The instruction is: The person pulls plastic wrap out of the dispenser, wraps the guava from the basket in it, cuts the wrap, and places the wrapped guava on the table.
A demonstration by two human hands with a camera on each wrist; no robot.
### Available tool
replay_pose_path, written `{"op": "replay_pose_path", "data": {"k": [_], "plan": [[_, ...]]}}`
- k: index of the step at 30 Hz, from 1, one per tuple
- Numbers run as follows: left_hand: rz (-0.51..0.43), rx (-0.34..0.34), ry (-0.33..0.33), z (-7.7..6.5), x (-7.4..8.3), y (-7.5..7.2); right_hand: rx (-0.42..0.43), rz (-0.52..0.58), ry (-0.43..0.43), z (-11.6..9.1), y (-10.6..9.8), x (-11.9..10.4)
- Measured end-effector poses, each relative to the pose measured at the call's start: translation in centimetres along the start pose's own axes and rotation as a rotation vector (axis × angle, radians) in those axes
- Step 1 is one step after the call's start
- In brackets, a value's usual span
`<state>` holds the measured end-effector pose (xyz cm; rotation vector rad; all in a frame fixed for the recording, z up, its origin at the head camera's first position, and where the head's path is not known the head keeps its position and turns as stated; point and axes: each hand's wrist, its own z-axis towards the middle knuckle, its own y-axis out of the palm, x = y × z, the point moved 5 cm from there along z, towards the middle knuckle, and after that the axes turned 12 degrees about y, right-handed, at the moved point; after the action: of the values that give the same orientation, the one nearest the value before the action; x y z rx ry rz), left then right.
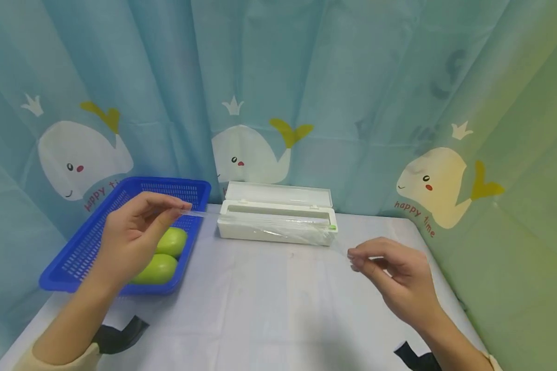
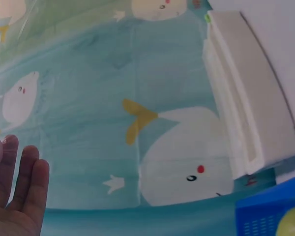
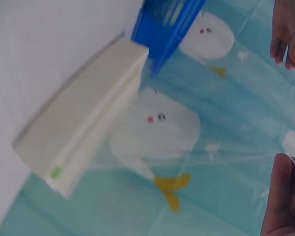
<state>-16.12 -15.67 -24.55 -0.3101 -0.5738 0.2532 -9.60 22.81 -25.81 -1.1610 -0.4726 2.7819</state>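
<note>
Clear plastic wrap [image 1: 204,214] stretches from a white wrap dispenser box [image 1: 234,230] whose lid [image 1: 278,194] is tipped up at the back. My left hand [image 1: 132,234], raised over the blue basket's right part, pinches one corner of the film between thumb and fingertips. Lower on the right, my right hand [image 1: 401,273] pinches the other corner. The film hangs thin and creased across the box front, and is nearly invisible near the right fingers. A green tab [image 1: 332,227] shows at the box's right end.
A blue plastic basket [image 1: 51,275] on the left holds green fruits [image 1: 155,270], partly hidden by my left arm. White cloth [image 1: 260,309] covers the table. A whale-print curtain [image 1: 353,77] stands right behind the box, and another curtain side closes in the right.
</note>
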Motion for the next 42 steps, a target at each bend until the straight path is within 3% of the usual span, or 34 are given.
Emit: {"op": "replay_pose_path", "data": {"k": [7,15,18,21,25,27,30,35,38,42], "plan": [[-0.008,0.017,0.021,-2.5,0.1,-0.4,-0.082,0.060,0.001,-3.8,3.2,1.1],[0.012,0.007,-0.031,-5.1,0.2,-0.3,-0.151,0.105,0.137,-6.3,4.6,3.4],[-0.027,-0.003,-0.005,-6.1,0.2,-0.3,-0.157,0.089,0.149,-7.1,4.6,3.7],[-0.116,-0.017,0.071,-7.1,0.1,-0.1,-0.164,0.066,0.183,-7.8,4.4,3.9],[-0.117,-0.074,0.126,-8.5,-0.1,0.3,-0.214,0.026,0.230,-8.8,4.1,4.4],[-0.068,-0.113,0.139,-9.1,-0.1,0.5,-0.251,0.020,0.230,-9.2,4.1,4.7],[-0.090,-0.162,0.142,-9.9,-0.2,0.9,-0.292,0.026,0.237,-9.7,4.1,5.1],[-0.109,-0.262,0.054,-11.3,-0.5,1.5,-0.340,0.009,0.283,-10.2,3.8,5.5],[-0.123,-0.330,0.004,-12.1,-0.8,1.9,-0.390,0.003,0.379,-10.6,3.6,5.8],[-0.173,-0.400,-0.033,-13.5,-1.4,2.4,-0.453,-0.007,0.394,-11.1,3.6,6.1]]}}
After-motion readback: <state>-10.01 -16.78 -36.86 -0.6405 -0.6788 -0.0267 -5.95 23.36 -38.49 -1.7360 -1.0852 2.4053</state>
